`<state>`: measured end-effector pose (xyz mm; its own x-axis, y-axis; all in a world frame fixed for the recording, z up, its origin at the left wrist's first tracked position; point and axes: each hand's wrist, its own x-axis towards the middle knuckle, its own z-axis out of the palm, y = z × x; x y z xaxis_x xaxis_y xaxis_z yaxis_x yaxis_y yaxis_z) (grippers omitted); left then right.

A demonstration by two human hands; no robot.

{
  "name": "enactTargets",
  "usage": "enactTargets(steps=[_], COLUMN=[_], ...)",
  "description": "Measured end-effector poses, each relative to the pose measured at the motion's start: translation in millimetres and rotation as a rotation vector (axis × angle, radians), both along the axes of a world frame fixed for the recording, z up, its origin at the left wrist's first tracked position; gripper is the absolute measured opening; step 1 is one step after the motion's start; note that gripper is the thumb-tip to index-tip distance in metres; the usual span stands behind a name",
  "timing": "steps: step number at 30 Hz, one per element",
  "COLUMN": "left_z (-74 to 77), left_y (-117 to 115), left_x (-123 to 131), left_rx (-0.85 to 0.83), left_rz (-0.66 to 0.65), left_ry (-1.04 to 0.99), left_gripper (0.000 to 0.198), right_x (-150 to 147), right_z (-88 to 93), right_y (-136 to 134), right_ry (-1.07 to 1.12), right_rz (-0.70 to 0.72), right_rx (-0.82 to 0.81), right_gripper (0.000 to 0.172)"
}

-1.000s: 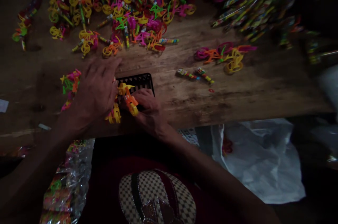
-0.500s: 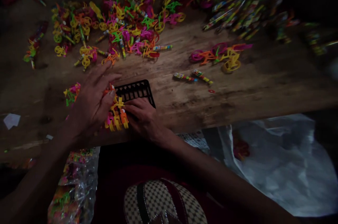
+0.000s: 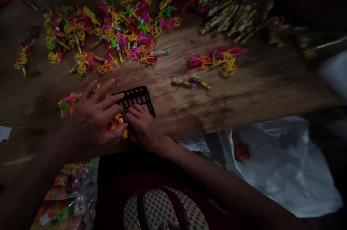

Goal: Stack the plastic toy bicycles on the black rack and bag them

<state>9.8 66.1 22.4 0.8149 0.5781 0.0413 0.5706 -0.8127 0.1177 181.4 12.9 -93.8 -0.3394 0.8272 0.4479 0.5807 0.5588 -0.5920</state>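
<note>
My left hand (image 3: 99,114) lies over a row of small yellow, orange and pink plastic pieces (image 3: 117,118), fingers spread and thumb apart. It hides much of that row. Close beside it, my right hand (image 3: 141,123) has its fingers bent and together at the near edge of a black slotted plastic rack (image 3: 148,98). The rack lies on the wooden table, with several of its slots bare. More pink, green and orange pieces (image 3: 69,103) stick out beyond the left hand's far side.
Piled across the back of the wooden table (image 3: 244,92) are colourful plastic bicycle-shaped toys (image 3: 119,17) and patterned tubes (image 3: 233,17). A few toys (image 3: 219,60) and two short tubes (image 3: 200,81) lie right of the rack. Below hang a clear filled bag (image 3: 76,194) and a white bag (image 3: 282,165).
My left hand has come down and to the right over the yellow and orange pieces, covering more of them. The right hand stays by the rack. The whole view has shifted slightly.
</note>
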Motion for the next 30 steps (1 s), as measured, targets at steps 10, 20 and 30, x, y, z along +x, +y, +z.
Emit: enactTargets(steps=[10, 20, 30], left_z=[-16.1, -9.6, -9.5], left_y=[7.8, 3.8, 2.8], left_x=[-9.1, -8.4, -7.1], left_rx=[0.055, 0.045, -0.023], left_rz=[-0.050, -0.046, -0.043], left_ry=[-0.156, -0.108, -0.139], left_gripper=[0.023, 0.022, 0.037], right_x=[55.4, 115.8, 111.7], right_z=[14.0, 7.6, 21.0], right_y=[7.8, 156.5, 109.6], right_ry=[0.109, -0.230, 0.129], right_rz=[0.011, -0.425, -0.281], right_rx=[-0.042, -0.006, -0.174], right_gripper=[0.020, 0.009, 0.005])
